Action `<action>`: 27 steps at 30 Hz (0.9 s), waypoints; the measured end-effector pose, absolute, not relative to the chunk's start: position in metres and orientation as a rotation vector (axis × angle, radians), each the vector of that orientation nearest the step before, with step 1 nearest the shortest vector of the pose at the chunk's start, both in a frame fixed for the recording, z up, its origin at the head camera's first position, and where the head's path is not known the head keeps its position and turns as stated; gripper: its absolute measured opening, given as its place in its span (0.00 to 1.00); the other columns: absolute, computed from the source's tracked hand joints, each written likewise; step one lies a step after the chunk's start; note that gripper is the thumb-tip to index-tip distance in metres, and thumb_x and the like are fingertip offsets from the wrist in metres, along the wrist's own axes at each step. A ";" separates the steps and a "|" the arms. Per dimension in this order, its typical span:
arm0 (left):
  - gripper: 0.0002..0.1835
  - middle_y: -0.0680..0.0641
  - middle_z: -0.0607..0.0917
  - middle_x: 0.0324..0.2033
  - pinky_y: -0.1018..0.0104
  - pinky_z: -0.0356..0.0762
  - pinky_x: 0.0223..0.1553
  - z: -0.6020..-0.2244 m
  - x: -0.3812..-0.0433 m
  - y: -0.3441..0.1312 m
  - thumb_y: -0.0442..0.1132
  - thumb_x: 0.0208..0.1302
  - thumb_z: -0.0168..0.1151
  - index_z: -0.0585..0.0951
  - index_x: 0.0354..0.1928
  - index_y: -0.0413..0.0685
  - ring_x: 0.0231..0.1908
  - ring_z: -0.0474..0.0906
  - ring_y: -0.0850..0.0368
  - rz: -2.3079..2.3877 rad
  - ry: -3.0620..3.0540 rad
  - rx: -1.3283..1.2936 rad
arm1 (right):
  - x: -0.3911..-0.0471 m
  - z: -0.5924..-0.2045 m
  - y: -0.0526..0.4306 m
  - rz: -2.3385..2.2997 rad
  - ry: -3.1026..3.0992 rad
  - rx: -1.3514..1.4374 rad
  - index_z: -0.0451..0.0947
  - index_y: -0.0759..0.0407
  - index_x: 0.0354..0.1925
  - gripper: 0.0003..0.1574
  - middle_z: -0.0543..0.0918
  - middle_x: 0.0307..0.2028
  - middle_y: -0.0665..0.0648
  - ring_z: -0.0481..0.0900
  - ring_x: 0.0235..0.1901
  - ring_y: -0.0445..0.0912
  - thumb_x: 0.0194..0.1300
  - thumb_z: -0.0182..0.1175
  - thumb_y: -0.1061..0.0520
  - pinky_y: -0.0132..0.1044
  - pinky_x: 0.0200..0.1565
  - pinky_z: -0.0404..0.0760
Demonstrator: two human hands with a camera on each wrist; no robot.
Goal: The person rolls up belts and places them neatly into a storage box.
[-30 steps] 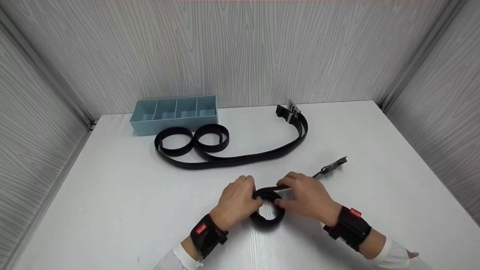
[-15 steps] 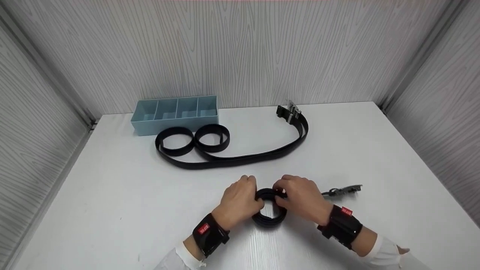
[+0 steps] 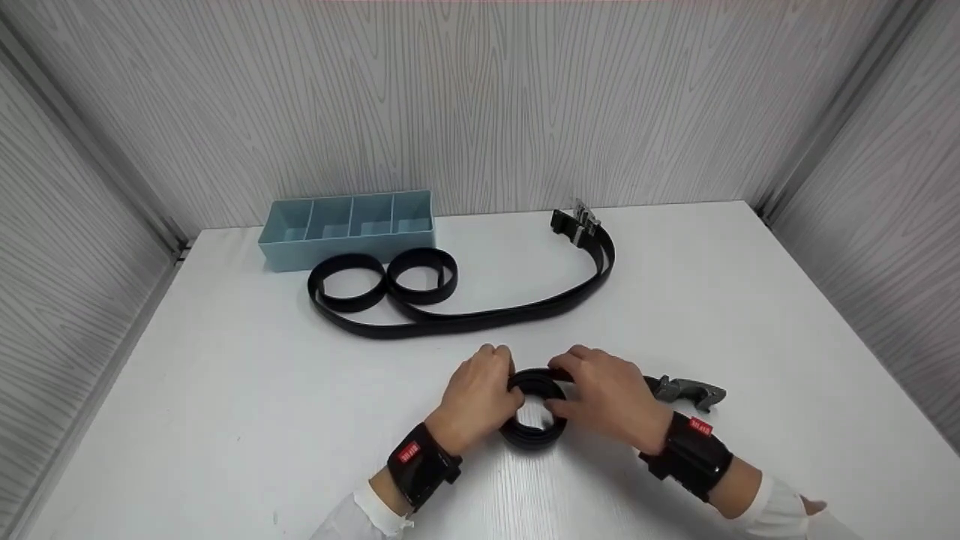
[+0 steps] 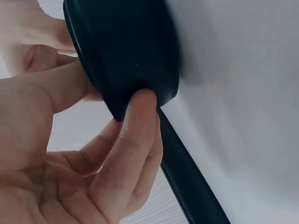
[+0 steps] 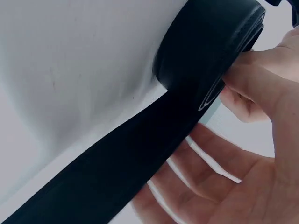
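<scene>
A black belt [image 3: 529, 441] is rolled into a coil at the near middle of the white table. My left hand [image 3: 480, 397] pinches the coil's left side, thumb inside the ring and fingers outside; in the left wrist view a fingertip [image 4: 142, 100] presses on the outer turn. On the other side, my right hand [image 3: 611, 394] holds the coil, its thumb in the ring. The fingers [image 5: 187, 168] lie along the strap's far face in the right wrist view. Past that hand sticks out the belt's metal buckle [image 3: 686, 391], joined to the strap that runs behind the hand.
Two more black belts [image 3: 480, 321] lie farther back, their ends curled into loops and their buckles [image 3: 583, 223] together at the back right. A blue tray [image 3: 349, 247] with several compartments stands at the back left. Grey wood-grain walls [image 3: 480, 105] enclose the table.
The buckle has swung toward the table's near side and turned over. My right hand came in to the coil and then shifted slightly outward along the strap. The left hand stays nearly still.
</scene>
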State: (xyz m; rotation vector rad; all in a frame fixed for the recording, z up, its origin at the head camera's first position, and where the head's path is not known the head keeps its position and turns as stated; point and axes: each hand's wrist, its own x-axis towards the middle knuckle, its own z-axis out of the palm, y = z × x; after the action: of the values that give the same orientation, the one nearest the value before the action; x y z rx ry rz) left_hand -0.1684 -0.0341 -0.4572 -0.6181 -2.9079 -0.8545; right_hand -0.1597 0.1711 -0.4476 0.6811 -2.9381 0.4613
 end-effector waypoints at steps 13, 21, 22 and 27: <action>0.12 0.47 0.73 0.32 0.54 0.76 0.33 -0.456 -0.165 -0.030 0.34 0.54 0.70 0.74 0.34 0.43 0.31 0.75 0.50 -0.828 -2.943 -0.571 | -0.168 -0.449 0.167 0.531 -2.849 0.762 0.87 0.56 0.41 0.14 0.84 0.34 0.50 0.83 0.33 0.46 0.54 0.73 0.62 0.45 0.33 0.81; 0.12 0.47 0.75 0.32 0.55 0.76 0.33 -0.454 -0.169 -0.031 0.34 0.55 0.72 0.76 0.34 0.43 0.32 0.77 0.50 -0.785 -2.943 -0.603 | -0.172 -0.450 0.158 0.535 -2.741 0.871 0.89 0.55 0.43 0.14 0.86 0.37 0.51 0.85 0.36 0.47 0.55 0.76 0.61 0.44 0.33 0.82; 0.12 0.47 0.75 0.32 0.55 0.76 0.33 -0.454 -0.169 -0.031 0.34 0.55 0.72 0.76 0.34 0.43 0.32 0.77 0.50 -0.790 -2.941 -0.601 | -0.172 -0.450 0.158 0.539 -2.741 0.869 0.89 0.55 0.43 0.14 0.86 0.37 0.51 0.86 0.36 0.47 0.55 0.76 0.62 0.44 0.34 0.83; 0.11 0.47 0.75 0.31 0.54 0.76 0.34 -0.458 -0.169 -0.034 0.33 0.57 0.71 0.75 0.33 0.44 0.31 0.77 0.50 -0.839 -2.903 -0.585 | -0.171 -0.450 0.158 0.554 -2.799 0.798 0.88 0.56 0.45 0.16 0.86 0.39 0.52 0.85 0.39 0.47 0.56 0.74 0.62 0.46 0.37 0.83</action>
State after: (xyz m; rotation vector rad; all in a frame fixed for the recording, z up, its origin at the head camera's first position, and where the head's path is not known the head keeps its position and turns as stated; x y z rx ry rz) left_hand -0.1687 -0.0340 -0.4576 -0.5847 -2.9031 -0.8393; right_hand -0.1708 0.1583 -0.4498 0.7983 -2.7989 0.5542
